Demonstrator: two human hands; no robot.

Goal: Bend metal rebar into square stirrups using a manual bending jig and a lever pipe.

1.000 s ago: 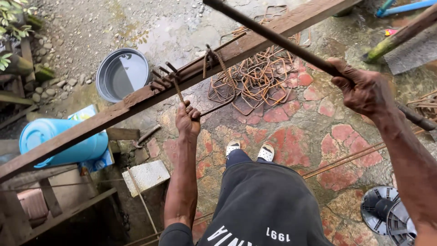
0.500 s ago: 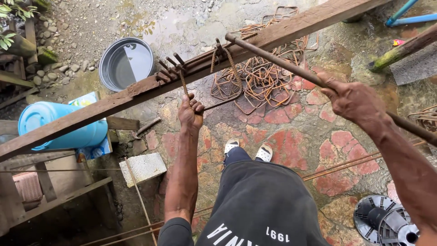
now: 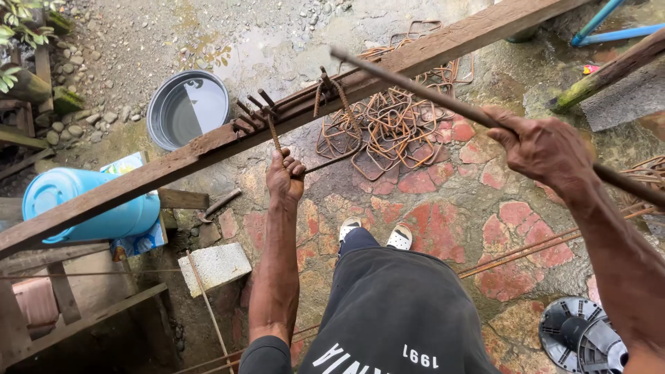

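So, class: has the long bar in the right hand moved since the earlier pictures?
Yes. The long bar in the right hand has swung down; its far tip, earlier beyond the wooden beam, now lies near the beam's pegs.

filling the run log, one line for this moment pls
left hand: grips thin rebar at wooden beam | right hand: grips long bar

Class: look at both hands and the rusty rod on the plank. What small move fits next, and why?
Probably swing the long lever bar further round: the right hand grips it, its tip sits by the pegs on the plank, and the left hand steadies the thin rod there.
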